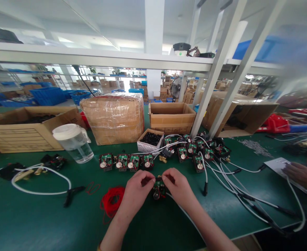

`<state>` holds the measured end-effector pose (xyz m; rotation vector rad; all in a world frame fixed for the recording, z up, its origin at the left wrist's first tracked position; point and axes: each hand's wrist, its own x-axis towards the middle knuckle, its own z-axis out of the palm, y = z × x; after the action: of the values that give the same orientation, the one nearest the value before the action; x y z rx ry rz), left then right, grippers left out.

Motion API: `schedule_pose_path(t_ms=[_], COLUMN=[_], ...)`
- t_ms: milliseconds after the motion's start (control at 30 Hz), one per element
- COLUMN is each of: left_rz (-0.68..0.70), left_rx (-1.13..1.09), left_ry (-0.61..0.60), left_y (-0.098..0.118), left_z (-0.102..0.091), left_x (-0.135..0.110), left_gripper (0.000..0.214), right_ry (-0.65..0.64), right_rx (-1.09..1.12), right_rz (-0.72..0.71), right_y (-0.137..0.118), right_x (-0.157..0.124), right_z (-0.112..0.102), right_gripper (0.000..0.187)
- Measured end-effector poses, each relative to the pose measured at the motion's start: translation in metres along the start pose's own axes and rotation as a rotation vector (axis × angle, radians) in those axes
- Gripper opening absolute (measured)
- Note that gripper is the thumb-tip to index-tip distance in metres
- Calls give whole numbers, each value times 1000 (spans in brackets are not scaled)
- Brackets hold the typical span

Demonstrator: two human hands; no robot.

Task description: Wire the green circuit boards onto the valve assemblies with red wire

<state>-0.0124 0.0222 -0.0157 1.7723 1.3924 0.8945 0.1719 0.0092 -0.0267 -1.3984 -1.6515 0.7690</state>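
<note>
Both my hands meet at a small circuit-board assembly (158, 190) with a green board and a round metal part, which rests on the green table before me. My left hand (140, 184) pinches at its upper left edge. At the upper right edge, the fingers of my right hand (176, 181) are pinched together too. Whatever small part lies between the fingertips is too small to make out. A white cable (181, 205) runs from the assembly under my right forearm. Left of my left wrist lies a coil of red wire (112, 200).
Several similar assemblies (122, 162) stand in a row behind my hands, and more are heaped (192, 148) with white cables. A small box of black parts (150, 139), a clear jug (76, 146) and cartons (114, 118) stand behind. A co-worker's hand (299, 174) is at right.
</note>
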Motion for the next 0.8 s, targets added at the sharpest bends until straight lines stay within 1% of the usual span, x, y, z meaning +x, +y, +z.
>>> schedule_pose_path(t_ms=[67,133,200,267,333,433,500,567,700,800], left_rz=[2,-10,-30,-47,-55,-37,-28,-41,-85,-83], left_rx=[-1,-6,-1,7,12,3,-11,-30,-37,-33], left_ry=[-4,-7,4,25,33,9,-17,-36,-12,-2], left_y=[1,1,0,-1,-2,-3,-3,-3,-1,1], left_z=[0,2,4,6,6,3,0,-1,1,1], left_x=[1,3,4,4,4,2,1,1,3,3], left_gripper=[16,18,19,18,18,20,22,22,20,20], right_ry=[-28,-23,2,14,-18,-109,-151,-163,-140,-134], right_rx=[54,78,53,29,75,202,226,206,180,172], right_rz=[36,53,53,68,106,148,143,121,96,89], right_y=[2,4,5,6,6,9,11,13,11,8], right_x=[1,3,4,6,7,9,9,9,9,9], right_z=[0,3,7,9,7,0,-5,-7,-6,-4], right_gripper=[10,5,4,6,10,21,25,20,17,13])
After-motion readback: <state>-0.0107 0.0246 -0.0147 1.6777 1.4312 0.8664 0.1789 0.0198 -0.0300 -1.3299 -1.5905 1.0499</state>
